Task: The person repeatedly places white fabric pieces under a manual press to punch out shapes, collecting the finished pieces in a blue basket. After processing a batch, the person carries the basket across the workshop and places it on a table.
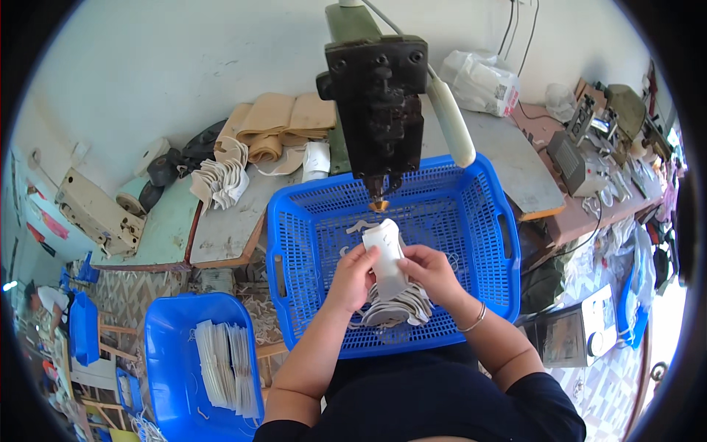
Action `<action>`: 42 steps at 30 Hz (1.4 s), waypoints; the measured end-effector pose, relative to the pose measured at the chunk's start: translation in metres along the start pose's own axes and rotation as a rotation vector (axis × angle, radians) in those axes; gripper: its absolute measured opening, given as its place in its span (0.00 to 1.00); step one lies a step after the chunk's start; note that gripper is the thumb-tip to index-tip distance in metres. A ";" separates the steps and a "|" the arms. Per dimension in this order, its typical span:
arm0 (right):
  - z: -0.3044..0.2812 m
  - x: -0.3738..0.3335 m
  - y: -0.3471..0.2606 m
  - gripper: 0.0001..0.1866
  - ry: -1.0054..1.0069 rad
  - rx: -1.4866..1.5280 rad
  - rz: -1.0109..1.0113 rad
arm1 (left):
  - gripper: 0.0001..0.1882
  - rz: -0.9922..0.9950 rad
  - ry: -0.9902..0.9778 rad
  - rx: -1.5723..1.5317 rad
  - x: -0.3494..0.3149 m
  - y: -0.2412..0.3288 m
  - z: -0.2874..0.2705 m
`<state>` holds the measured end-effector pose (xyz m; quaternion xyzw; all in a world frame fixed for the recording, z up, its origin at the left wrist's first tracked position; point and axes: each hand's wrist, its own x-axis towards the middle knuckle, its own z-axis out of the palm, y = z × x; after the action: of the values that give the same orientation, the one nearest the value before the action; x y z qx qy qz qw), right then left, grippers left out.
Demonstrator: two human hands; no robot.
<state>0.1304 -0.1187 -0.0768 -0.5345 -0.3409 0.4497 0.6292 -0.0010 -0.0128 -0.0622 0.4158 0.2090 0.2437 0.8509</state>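
My left hand (355, 275) and my right hand (433, 274) are both closed on a white curved piece (381, 241), one at each side. It looks like a soft sheet part with a small dark mark near its upper end. Whether it is one layer or several I cannot tell. Just below my hands lies a pile of similar white curved pieces (398, 311) in a blue plastic basket (275, 228). The brass-coloured tip (378, 206) of a black machine head (379, 96) hangs just above the held piece, apart from it.
White scraps lie in the basket. At lower left, a blue tub (166, 324) holds stacked white pieces (224, 365). Tan rolled sheets (283, 121) and white pieces (221, 177) lie on the left bench. A pale lever (451, 121) hangs right of the head; a plastic bag (479, 81) sits behind.
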 end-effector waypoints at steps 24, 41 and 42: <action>-0.008 0.018 -0.021 0.11 -0.023 0.386 -0.127 | 0.09 0.436 0.166 0.515 0.030 0.028 0.019; -0.001 0.014 -0.033 0.10 0.006 0.327 -0.113 | 0.10 0.389 0.153 0.342 0.025 0.038 0.024; 0.000 0.012 -0.033 0.10 0.011 0.331 -0.109 | 0.10 0.378 0.146 0.343 0.024 0.038 0.024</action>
<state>0.1418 -0.1081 -0.0447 -0.4066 -0.2871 0.4619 0.7341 0.0227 0.0067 -0.0216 0.5671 0.2269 0.3888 0.6898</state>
